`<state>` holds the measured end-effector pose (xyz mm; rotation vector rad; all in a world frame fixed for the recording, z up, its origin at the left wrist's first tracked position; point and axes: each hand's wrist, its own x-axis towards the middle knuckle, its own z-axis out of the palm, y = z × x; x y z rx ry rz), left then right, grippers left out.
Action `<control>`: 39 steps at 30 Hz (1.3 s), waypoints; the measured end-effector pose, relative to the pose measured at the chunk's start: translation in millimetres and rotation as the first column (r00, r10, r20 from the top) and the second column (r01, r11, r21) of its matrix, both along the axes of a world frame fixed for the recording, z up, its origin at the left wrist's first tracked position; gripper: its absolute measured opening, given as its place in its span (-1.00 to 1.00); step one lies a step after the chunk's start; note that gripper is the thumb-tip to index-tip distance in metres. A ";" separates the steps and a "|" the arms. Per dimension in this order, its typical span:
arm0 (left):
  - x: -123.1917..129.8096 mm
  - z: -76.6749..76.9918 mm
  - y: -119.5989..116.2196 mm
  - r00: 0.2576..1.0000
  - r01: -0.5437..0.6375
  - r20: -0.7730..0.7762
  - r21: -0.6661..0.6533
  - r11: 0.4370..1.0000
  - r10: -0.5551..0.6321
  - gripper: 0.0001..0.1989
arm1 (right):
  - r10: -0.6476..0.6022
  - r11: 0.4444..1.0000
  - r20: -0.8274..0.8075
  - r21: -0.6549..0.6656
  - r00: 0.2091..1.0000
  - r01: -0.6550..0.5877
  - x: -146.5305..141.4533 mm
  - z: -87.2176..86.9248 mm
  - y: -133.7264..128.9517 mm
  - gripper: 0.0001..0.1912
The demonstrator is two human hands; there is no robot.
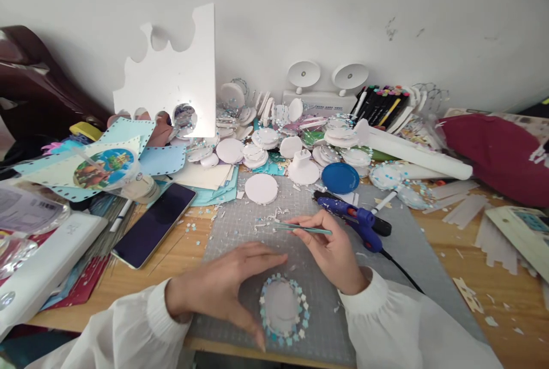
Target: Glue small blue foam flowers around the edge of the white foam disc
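Note:
Green tweezers (311,228) are pinched between the thumb and fingers of my right hand (332,249), their tips pointing left over small white scraps (274,218). My left hand (234,280) is spread, thumb and fingers apart and holding nothing, just left of a round piece (281,305). That piece has a pale disc in the middle and a ring of small blue and white stars round its edge. It lies on the grey cutting mat (319,323) near the front edge. A plain white disc (261,188) lies farther back on the mat.
A blue glue gun (354,217) with a black cord lies right of my right hand, near a blue lid (340,178). A phone (155,225) is on the left. Stacked white discs (255,154), a white cut-out board (171,74) and markers (380,107) stand behind.

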<state>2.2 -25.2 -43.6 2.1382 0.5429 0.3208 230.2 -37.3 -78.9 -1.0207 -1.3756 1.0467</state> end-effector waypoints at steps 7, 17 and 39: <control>-10.4 13.8 30.2 0.902 -0.295 0.232 -0.288 0.911 0.365 -0.80 | -0.020 0.999 0.076 0.039 0.997 0.017 0.1 0.7 -1.3 -0.93; 2.7 -20.8 47.5 0.586 -0.240 0.326 -0.805 0.543 0.742 -0.60 | 0.015 0.998 0.162 0.054 0.987 -0.024 -3.5 -3.0 -3.1 -0.94; 0.7 -16.4 46.6 0.620 -0.201 0.332 -0.808 0.554 0.711 -0.60 | 0.058 0.977 0.347 0.172 0.936 -0.124 -1.5 -4.2 -4.5 -0.87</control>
